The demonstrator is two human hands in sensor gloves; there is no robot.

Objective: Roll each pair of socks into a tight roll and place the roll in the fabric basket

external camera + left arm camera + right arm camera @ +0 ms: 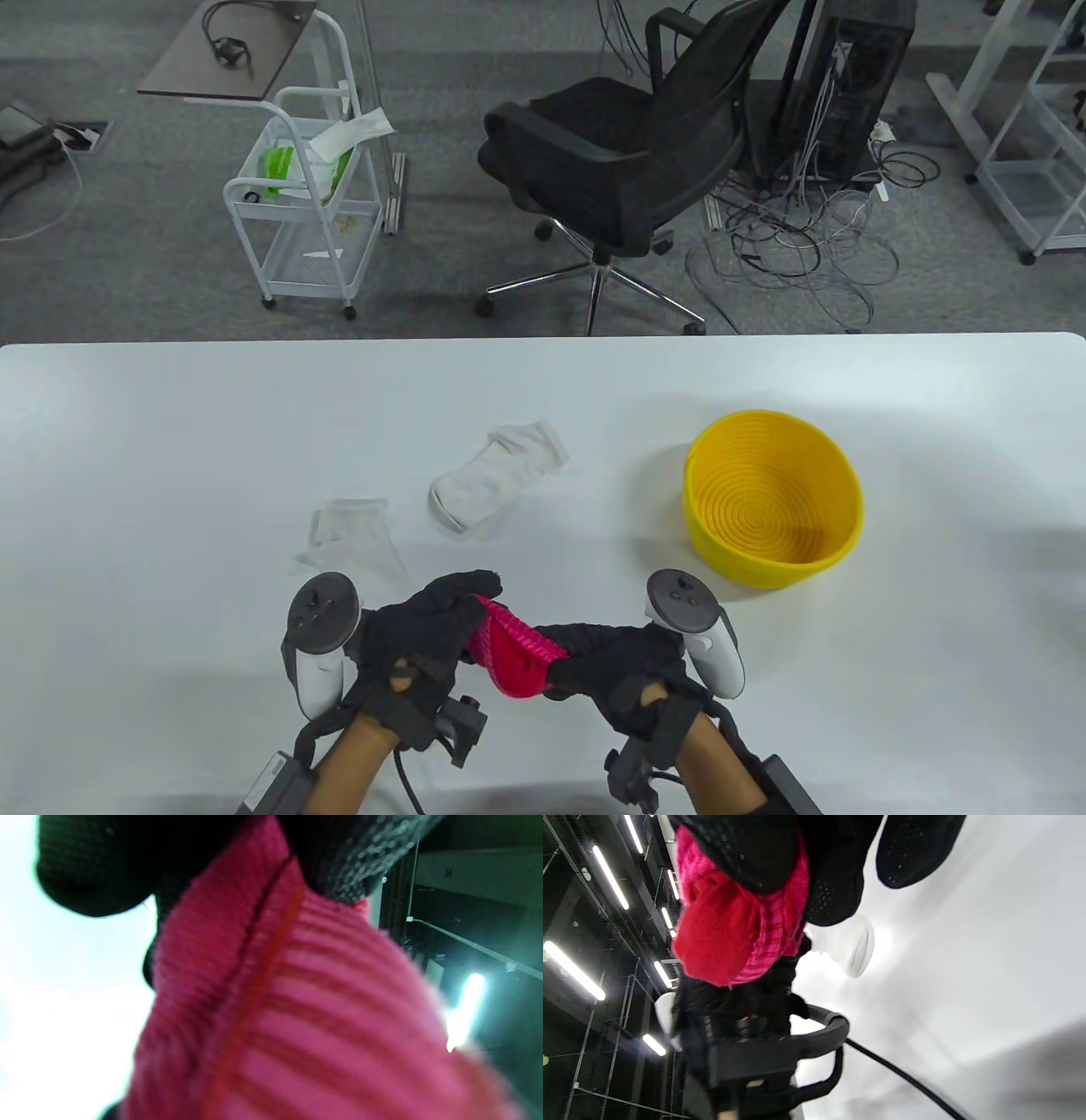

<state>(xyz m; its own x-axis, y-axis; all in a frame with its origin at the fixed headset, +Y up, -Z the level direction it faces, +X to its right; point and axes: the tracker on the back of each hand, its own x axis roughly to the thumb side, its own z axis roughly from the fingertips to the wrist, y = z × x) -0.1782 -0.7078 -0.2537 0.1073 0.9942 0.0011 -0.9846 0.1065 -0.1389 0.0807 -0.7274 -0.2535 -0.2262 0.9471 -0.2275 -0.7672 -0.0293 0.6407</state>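
My left grip [424, 628] and right grip [615, 666] both clenched the pink sock bundle [509, 658] above the counter [170, 475].

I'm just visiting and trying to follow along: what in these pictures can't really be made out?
- Pink sock: one sock or a pair, and how far rolled; the left hand and right hand cover its ends in the table view.
- Left wrist view: blurred knit fills the frame.
- White socks: pale on the white table, edges faint.
- Yellow basket: absent from both wrist views.
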